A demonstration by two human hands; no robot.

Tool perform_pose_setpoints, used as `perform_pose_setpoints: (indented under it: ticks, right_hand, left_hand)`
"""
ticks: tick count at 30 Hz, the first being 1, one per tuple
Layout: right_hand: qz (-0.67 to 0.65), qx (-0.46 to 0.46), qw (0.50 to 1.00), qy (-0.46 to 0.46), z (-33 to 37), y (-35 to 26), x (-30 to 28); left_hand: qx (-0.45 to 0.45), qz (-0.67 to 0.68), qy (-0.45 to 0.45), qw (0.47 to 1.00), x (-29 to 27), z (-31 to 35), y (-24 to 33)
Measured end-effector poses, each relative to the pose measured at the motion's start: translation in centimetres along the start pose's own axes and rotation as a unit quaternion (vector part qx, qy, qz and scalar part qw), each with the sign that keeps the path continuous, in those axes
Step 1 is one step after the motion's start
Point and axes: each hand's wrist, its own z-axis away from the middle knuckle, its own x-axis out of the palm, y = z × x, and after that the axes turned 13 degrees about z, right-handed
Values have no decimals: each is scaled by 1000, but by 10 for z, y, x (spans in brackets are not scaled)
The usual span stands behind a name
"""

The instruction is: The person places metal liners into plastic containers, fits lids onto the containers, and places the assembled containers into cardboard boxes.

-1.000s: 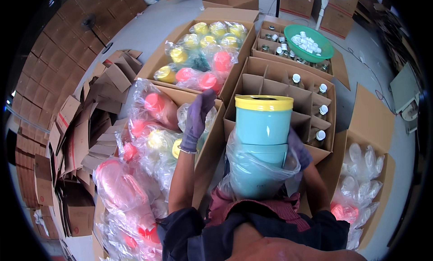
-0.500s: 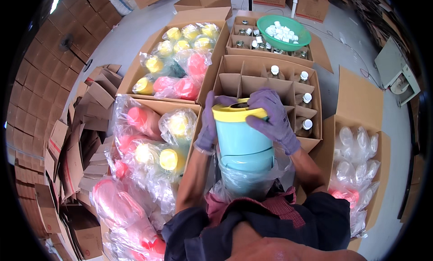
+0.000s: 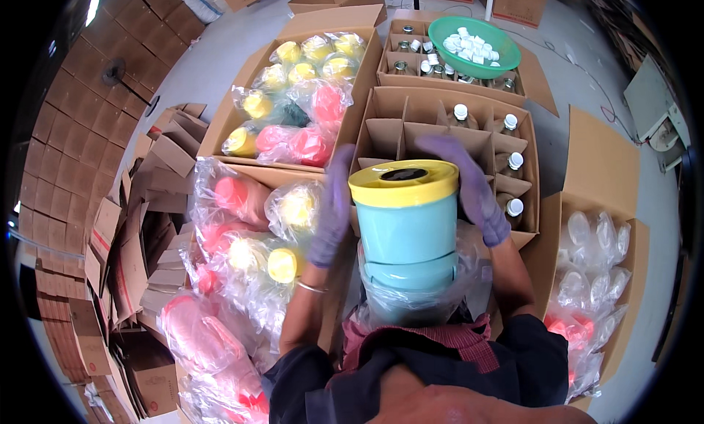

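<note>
A turquoise round container (image 3: 408,235) with a yellow lid (image 3: 389,193) stands upright in front of my body. A dark oval recess or insert shows in the middle of the lid. Clear plastic film (image 3: 411,296) is bunched around the container's lower part. My left hand (image 3: 334,211), in a purple glove, is at the container's left side with fingers stretched out and blurred. My right hand (image 3: 473,189), gloved alike, is open at its right side, fingertips raised above the lid. Neither grips the container; whether a palm brushes its side I cannot tell.
Cartons of bagged pink and yellow-topped containers (image 3: 282,264) stand at left. Ahead, a divided carton (image 3: 381,134) holds white-capped glass bottles (image 3: 511,205). Beyond it, a green bowl (image 3: 440,39) of white caps rests on another bottle carton. Bagged clear items (image 3: 579,285) fill a right-hand carton.
Both hands have let go of the yellow rim and moved outward to the container's sides. The lid's top is now uncovered. The whole view has shifted slightly.
</note>
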Motion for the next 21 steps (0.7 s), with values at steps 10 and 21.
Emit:
perform_pose_setpoints:
  ticks: [10,21]
  right_hand:
    - [-281,95,954,-44,9,39,3]
    - [465,191,862,-66,-78,340,-24]
  left_hand:
    - [-171,424,-139,879,1,-29,-5]
    - [-310,353,140,872,64,-71,-91]
